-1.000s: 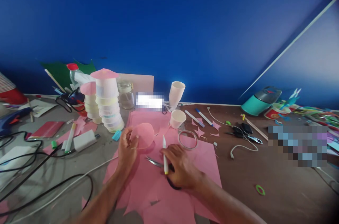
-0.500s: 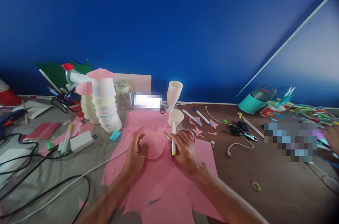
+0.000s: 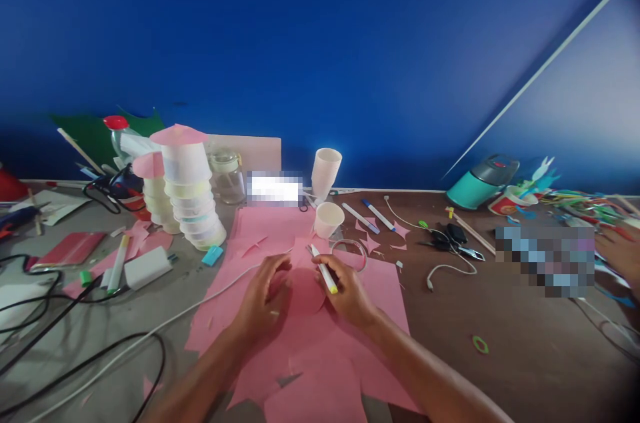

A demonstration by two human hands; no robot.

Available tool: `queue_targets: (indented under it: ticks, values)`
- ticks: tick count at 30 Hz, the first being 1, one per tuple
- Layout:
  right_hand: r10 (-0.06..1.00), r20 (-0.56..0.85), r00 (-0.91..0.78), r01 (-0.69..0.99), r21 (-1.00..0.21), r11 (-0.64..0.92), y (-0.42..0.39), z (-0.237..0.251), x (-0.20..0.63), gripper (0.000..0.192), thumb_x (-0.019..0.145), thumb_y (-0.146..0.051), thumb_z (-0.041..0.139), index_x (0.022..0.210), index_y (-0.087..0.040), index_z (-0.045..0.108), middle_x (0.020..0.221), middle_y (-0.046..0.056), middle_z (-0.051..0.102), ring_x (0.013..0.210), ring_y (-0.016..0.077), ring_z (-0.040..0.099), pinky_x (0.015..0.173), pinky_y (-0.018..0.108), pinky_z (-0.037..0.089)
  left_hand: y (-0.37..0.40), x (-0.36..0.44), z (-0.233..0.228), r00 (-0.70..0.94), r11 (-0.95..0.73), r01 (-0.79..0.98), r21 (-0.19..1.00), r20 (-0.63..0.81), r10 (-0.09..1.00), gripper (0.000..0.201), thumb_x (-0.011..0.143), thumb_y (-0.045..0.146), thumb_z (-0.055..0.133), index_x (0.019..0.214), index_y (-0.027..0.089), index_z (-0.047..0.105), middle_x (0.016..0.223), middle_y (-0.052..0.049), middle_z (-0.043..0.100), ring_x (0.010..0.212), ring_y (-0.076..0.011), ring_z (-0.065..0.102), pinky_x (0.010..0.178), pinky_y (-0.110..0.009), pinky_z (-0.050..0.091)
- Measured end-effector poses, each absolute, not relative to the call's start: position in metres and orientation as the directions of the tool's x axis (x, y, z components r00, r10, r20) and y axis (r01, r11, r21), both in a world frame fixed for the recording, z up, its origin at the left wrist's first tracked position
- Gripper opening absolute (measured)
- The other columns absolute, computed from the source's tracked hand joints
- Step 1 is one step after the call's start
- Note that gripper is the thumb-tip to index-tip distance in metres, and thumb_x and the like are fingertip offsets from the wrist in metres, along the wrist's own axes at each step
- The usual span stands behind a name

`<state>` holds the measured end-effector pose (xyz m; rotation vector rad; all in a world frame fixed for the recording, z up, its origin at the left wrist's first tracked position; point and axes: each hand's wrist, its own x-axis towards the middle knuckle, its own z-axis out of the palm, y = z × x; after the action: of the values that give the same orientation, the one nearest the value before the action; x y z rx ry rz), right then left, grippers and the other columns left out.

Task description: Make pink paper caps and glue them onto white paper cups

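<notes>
Blue wall behind cluttered table (image 3: 525,343). Your left hand (image 3: 263,299) presses flat, fingers spread, on the pink paper circle (image 3: 305,289) atop pink sheets (image 3: 320,356); your right hand (image 3: 347,293) has fingers pinched round a marker (image 3: 324,269) at the circle's edge.

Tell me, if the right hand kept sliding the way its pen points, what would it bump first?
Probably the white paper cup, just beyond the pen tip in the right hand; depth is hard to judge.
</notes>
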<state>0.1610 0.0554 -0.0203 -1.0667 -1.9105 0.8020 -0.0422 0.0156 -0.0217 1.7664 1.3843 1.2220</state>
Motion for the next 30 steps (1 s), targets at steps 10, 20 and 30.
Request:
queue_targets:
  ticks: [10, 20, 30]
  values:
    - [0.873, 0.413, -0.259, 0.216, -0.856, 0.470, 0.051, -0.004, 0.163, 0.033, 0.099, -0.043, 0.046, 0.118, -0.022, 0.063, 0.091, 0.009, 0.071, 0.079, 0.0217, 0.066, 0.071, 0.036, 0.055, 0.020, -0.046, -0.021, 0.338, -0.576, 0.601, 0.554, 0.477, 0.811, 0.035, 0.085, 0.002, 0.042, 0.104, 0.020, 0.065, 0.099, -0.008, 0.072, 0.100, -0.0238, 0.063, 0.102, -0.048, 0.046]
    - [0.983, 0.068, -0.171, -0.069, -0.996, 0.057, 0.044, 0.005, 0.155, 0.026, 0.079, -0.044, 0.067, 0.083, -0.022, 0.056, 0.053, -0.008, 0.042, 0.044, 0.0086, 0.036, 0.040, 0.020, 0.031, 0.011, -0.052, -0.017, 0.483, -0.556, 0.693, 0.459, 0.277, 0.830, 0.052, 0.073, 0.017, 0.065, 0.125, 0.018, 0.057, 0.127, -0.015, 0.064, 0.127, -0.0372, 0.048, 0.113, -0.070, 0.026]
    - [0.967, 0.133, -0.219, -0.005, -0.991, 0.135, 0.042, -0.002, 0.157, 0.024, 0.082, -0.040, 0.058, 0.070, -0.024, 0.045, 0.051, -0.008, 0.029, 0.043, 0.0097, 0.027, 0.039, 0.023, 0.027, 0.011, -0.049, -0.021, 0.492, -0.547, 0.698, 0.463, 0.246, 0.835, 0.089, 0.069, 0.020, 0.075, 0.143, 0.022, 0.026, 0.132, -0.016, 0.057, 0.128, -0.0373, 0.046, 0.115, -0.069, 0.023]
